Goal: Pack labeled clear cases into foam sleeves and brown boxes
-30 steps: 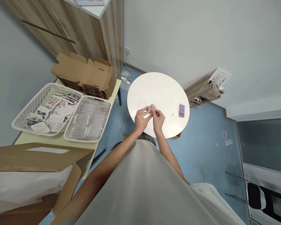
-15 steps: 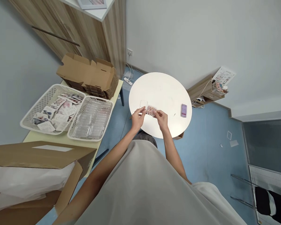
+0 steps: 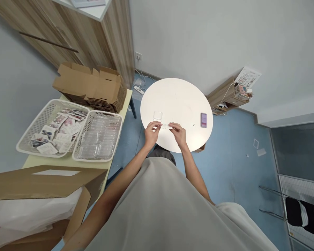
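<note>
Left hand and right hand: fingertips closed in light pinch on opposite ends of thin, pale, translucent strip, over round white table. We judge: uneven pinch could twist or drop strip; left knuckles could nudge clear, square-cornered plastic case just beyond.

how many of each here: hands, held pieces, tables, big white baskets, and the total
Hands: 2, left hand and right hand
Held pieces: 1, pale piece between both hands
Tables: 2, white table and yellow table
Big white baskets: 2, left basket and right basket
Total: 7
</note>
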### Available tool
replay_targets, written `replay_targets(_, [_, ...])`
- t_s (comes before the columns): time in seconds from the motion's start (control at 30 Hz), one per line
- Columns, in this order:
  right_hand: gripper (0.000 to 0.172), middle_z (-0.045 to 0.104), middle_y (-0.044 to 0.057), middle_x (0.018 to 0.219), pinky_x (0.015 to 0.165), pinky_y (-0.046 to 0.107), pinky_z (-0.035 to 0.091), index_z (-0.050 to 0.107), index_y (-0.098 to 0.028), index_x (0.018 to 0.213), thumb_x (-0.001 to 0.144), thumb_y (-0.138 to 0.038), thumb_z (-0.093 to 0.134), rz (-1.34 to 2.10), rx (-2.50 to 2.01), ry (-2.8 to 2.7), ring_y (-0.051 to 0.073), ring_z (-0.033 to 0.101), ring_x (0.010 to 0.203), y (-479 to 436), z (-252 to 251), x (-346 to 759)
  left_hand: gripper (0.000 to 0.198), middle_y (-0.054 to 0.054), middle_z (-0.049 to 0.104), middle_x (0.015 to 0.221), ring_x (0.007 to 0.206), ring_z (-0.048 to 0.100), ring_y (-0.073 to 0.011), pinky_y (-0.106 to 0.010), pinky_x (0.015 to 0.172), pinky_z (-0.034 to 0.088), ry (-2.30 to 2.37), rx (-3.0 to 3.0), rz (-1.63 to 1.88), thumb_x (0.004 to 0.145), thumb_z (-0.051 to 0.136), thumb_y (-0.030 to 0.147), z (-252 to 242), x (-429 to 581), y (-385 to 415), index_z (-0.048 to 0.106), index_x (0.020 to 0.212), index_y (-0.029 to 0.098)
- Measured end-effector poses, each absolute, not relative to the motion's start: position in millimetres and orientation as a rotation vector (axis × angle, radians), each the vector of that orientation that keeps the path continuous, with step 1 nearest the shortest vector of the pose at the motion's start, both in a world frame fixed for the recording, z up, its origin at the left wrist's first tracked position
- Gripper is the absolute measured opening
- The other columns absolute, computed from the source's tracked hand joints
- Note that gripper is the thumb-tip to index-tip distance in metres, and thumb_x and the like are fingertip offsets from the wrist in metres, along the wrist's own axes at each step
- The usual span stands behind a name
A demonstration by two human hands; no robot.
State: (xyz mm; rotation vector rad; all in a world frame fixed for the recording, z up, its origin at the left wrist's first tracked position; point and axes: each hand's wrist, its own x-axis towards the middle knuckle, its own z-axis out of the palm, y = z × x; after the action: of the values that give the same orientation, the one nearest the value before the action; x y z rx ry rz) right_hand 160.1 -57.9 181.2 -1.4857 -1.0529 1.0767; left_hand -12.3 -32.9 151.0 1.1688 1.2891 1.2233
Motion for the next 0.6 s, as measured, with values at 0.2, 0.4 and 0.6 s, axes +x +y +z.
replay_targets(0.2, [0.025, 0.081, 0.010, 0.131, 0.109, 0.045, 0.061, 0.089, -0.028, 0.099, 0.087, -0.048, 0.080, 1.048, -1.487, -1.093, 0.029, 0.073, 0.130, -61, 180, 168, 0.014, -0.009, 0.083, 0.124, 0.119, 0.076, -0.0252, -0.034, 0.088, 0.058, 1.268, 1.147, 1.196, 0.094, 0.067, 0.021, 152, -8, -31, 0.081, 0.090, 0.025])
replay_targets(0.4, [0.041, 0.085, 0.010, 0.127, 0.114, 0.048, 0.060, 0.088, -0.025, 0.110, 0.086, -0.059, 0.084, 1.108, -1.532, -1.058, 0.031, 0.076, 0.124, -55, 180, 177, 0.018, -0.009, 0.084, 0.121, 0.097, 0.074, -0.0224, -0.033, 0.081, 0.057, 1.283, 1.107, 1.129, 0.097, 0.067, 0.029, 141, -5, -26, 0.082, 0.104, 0.024])
replay_targets(0.6, [0.061, 0.084, 0.007, 0.100, 0.079, 0.037, 0.063, 0.080, -0.021, 0.127, 0.083, -0.063, 0.086, 1.124, -1.599, -1.003, 0.022, 0.076, 0.083, -50, 172, 184, 0.018, -0.006, 0.080, 0.095, 0.075, 0.066, -0.0179, -0.030, 0.072, 0.053, 1.277, 1.085, 1.116, 0.094, 0.072, 0.033, 128, -2, -18, 0.077, 0.108, 0.022])
